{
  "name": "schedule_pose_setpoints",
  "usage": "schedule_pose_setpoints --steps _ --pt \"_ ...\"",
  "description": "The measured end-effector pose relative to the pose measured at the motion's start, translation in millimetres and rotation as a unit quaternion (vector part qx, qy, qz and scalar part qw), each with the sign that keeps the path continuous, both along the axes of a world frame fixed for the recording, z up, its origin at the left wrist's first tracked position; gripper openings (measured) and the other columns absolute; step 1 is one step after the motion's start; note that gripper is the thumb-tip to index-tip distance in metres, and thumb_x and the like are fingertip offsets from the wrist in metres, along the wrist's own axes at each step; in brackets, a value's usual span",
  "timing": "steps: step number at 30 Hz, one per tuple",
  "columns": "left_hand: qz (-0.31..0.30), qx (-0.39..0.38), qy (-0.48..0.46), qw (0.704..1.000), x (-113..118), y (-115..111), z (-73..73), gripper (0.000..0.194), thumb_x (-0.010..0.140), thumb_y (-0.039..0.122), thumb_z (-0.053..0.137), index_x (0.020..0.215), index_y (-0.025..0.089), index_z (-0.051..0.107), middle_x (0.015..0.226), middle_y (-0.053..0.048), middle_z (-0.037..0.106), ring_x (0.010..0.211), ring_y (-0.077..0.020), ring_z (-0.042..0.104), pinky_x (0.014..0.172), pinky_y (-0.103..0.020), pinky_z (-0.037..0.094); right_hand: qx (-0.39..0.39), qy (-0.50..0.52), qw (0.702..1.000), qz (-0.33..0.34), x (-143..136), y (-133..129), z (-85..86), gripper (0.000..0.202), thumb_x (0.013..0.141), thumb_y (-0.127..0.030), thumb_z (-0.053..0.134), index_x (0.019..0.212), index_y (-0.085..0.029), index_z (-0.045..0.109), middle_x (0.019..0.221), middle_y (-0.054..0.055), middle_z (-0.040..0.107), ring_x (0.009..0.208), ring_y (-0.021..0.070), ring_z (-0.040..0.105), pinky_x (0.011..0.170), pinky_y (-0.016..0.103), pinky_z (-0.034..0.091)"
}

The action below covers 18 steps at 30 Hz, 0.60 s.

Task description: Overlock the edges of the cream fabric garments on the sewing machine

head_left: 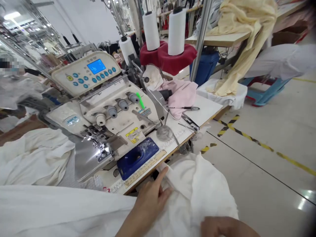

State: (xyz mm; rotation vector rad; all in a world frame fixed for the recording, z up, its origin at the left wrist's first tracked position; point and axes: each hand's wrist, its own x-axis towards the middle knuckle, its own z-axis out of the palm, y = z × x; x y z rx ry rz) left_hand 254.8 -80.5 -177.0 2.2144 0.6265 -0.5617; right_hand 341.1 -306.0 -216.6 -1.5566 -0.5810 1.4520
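White fabric (212, 184) hangs in a heap beyond the front edge of the table, over my lap. My left hand (151, 197) lies on its left part, index finger stretched towards the table edge and thumb apart, touching the cloth. At the bottom right my right hand (222, 227) is blurred and partly cut off by the frame, against the same fabric; its fingers are smeared. More white cloth (61, 210) stretches across the lower left, beneath my left forearm. Behind the hands stands a sewing machine (123, 115) with a lit blue display (96, 66).
On the table (207, 107) lie a blue tray (138, 156), a ruler strip (145, 168), black snips (190, 121), a pen (190, 108) and pink cloth (182, 95). Thread cones (176, 33) stand behind. A blue stool (269, 90) is at the right.
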Motion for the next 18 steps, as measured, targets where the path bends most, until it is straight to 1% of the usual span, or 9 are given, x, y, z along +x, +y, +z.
schedule_pose_setpoints --steps 1,3,5,7,10,13,14,16,18 --pt "-0.008 -0.001 0.01 1.0 1 0 -3.8 0.062 0.088 0.038 0.047 0.148 0.026 0.033 0.075 0.0 0.058 0.076 -0.02 0.052 0.071 -0.028 0.033 0.003 0.03 0.999 0.036 -3 11 -2.3 0.026 0.054 -0.042 0.08 0.061 -0.019 0.071 0.058 -0.003 0.064 0.056 0.0151 0.06 0.051 0.021 0.043" --pt "-0.015 -0.001 0.02 1.0 2 0 -11.6 0.066 0.087 0.036 0.05 0.149 0.025 0.03 0.072 0.0 0.057 0.075 -0.0202 0.051 0.071 -0.028 0.033 0.008 0.079 0.992 0.094 -8 31 -4.5 0.011 0.055 -0.031 0.07 0.055 -0.02 0.068 0.052 -0.006 0.055 0.05 0.0107 0.049 0.048 0.019 0.037" --pt "-0.014 0.0 0.022 1.0 3 -1 -17.1 0.068 0.087 0.035 0.05 0.15 0.024 0.027 0.07 0.0 0.056 0.074 -0.0205 0.052 0.071 -0.028 0.034 0.017 0.113 0.984 0.138 -10 43 -4.7 0.01 0.057 -0.027 0.061 0.051 -0.019 0.062 0.049 -0.007 0.047 0.047 0.0082 0.038 0.045 0.018 0.031" --pt "-0.024 0.01 0.019 0.999 4 -3 -18.6 0.065 0.089 0.035 0.048 0.15 0.026 0.028 0.07 -0.001 0.056 0.074 -0.0211 0.052 0.07 -0.029 0.035 0.029 0.136 0.976 0.17 -10 48 -4.7 0.012 0.058 -0.028 0.058 0.051 -0.018 0.059 0.051 -0.006 0.044 0.048 0.0078 0.036 0.046 0.018 0.029" --pt "-0.097 0.036 0.015 0.994 7 -9 -15.7 0.059 0.092 0.031 0.043 0.149 0.033 0.029 0.08 -0.003 0.06 0.078 -0.0221 0.054 0.074 -0.031 0.037 0.042 0.144 0.971 0.185 -10 49 -7.5 0.014 0.059 -0.03 0.057 0.054 -0.018 0.057 0.054 -0.006 0.047 0.052 0.0082 0.037 0.05 0.018 0.03" --pt "-0.192 0.055 0.027 0.98 7 -16 -13.5 0.063 0.093 0.021 0.038 0.15 0.039 0.02 0.092 -0.005 0.063 0.083 -0.0218 0.055 0.079 -0.032 0.039 0.046 0.144 0.97 0.19 -12 50 -12.9 0.014 0.058 -0.03 0.056 0.055 -0.017 0.059 0.054 -0.006 0.047 0.052 0.0082 0.037 0.051 0.019 0.03" --pt "-0.215 0.057 0.033 0.974 6 -17 -13.3 0.065 0.092 0.016 0.037 0.15 0.039 0.019 0.094 -0.005 0.062 0.084 -0.0212 0.054 0.081 -0.033 0.039 0.044 0.142 0.971 0.188 -13 50 -14.7 0.014 0.058 -0.03 0.056 0.056 -0.017 0.061 0.054 -0.006 0.048 0.053 0.0084 0.037 0.052 0.019 0.031" --pt "-0.247 0.058 0.047 0.966 3 -19 -13.0 0.071 0.087 0.007 0.038 0.149 0.038 0.025 0.095 -0.004 0.062 0.087 -0.0205 0.054 0.084 -0.033 0.039 0.033 0.132 0.975 0.176 -15 49 -17.7 0.015 0.057 -0.029 0.058 0.058 -0.016 0.067 0.055 -0.005 0.05 0.055 0.0091 0.04 0.054 0.019 0.033" --pt "-0.259 0.066 0.062 0.962 -1 -21 -11.7 0.071 0.081 0.002 0.038 0.144 0.034 0.033 0.096 -0.004 0.062 0.089 -0.0215 0.056 0.084 -0.034 0.039 0.011 0.123 0.98 0.159 -17 45 -19.6 0.018 0.056 -0.028 0.061 0.062 -0.017 0.073 0.058 -0.004 0.054 0.057 0.0104 0.042 0.054 0.02 0.033"
